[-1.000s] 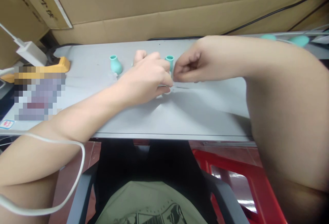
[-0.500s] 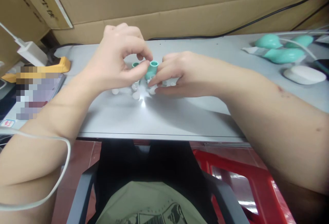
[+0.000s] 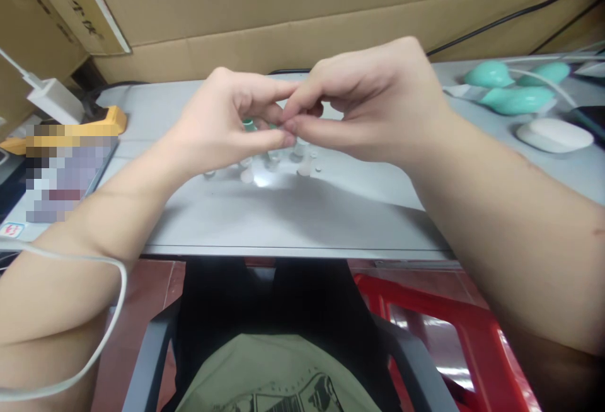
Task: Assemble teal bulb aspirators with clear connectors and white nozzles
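The fingertips of my left hand (image 3: 212, 119) and my right hand (image 3: 373, 103) meet above the table. My left thumb and fingers close round a green tube-shaped part, mostly hidden, with only a sliver of green showing between them. My right thumb and index finger are pinched together at the same spot; what they hold, if anything, is too small or covered to make out. Behind my left fingers stands another green tube-shaped part (image 3: 248, 123), its rim partly showing. Below the hands lie several small clear or whitish round pieces, among them a pale disc (image 3: 304, 171) and another pale disc (image 3: 247, 176).
Green rounded objects (image 3: 517, 101) and a white mouse-like object (image 3: 554, 135) lie at the right, with cables. At the left are a yellow power strip (image 3: 113, 121), a white charger (image 3: 57, 102) and a phone-like slab (image 3: 85, 172). A cardboard wall (image 3: 265, 9) rises behind the grey table (image 3: 283, 223).
My right hand has lifted from the small clear pieces and moved up to my left fingertips, pinching there. My left hand has shifted slightly down, and its fingers now cover the green tube-shaped part.
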Tool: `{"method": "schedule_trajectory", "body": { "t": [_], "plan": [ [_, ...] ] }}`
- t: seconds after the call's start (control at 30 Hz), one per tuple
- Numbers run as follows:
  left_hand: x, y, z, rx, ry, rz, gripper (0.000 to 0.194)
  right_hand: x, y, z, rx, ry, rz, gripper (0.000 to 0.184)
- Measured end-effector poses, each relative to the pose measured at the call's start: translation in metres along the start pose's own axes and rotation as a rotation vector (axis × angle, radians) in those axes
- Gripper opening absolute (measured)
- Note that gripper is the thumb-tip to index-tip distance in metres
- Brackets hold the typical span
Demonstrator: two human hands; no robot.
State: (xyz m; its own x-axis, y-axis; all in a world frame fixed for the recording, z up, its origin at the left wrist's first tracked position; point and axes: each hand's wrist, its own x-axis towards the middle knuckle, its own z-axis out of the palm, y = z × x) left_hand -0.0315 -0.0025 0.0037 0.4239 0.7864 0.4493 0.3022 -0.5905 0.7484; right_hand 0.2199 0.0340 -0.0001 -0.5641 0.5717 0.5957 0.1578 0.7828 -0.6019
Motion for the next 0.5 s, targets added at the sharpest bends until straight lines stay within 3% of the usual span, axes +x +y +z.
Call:
{"method": "schedule_trajectory", "body": {
  "t": [0.13, 0.23, 0.33, 0.5],
  "plan": [
    [0.004, -0.005, 0.002, -0.186, 0.171, -0.107, 0.012, -0.001, 0.010, 0.009, 0.209, 0.201, 0.018, 0.021],
    [0.006, -0.008, -0.001, -0.368, 0.279, -0.134, 0.009, 0.000, 0.012, 0.010, 0.229, 0.260, 0.019, 0.027],
    [0.006, -0.002, -0.005, -0.473, 0.261, -0.178, 0.002, 0.001, 0.005, 0.008, 0.210, 0.248, 0.114, 0.023],
    [0.005, 0.007, -0.009, -0.332, 0.238, -0.314, 0.022, 0.001, -0.007, 0.011, 0.277, 0.271, 0.204, 0.037]
  ]
}}
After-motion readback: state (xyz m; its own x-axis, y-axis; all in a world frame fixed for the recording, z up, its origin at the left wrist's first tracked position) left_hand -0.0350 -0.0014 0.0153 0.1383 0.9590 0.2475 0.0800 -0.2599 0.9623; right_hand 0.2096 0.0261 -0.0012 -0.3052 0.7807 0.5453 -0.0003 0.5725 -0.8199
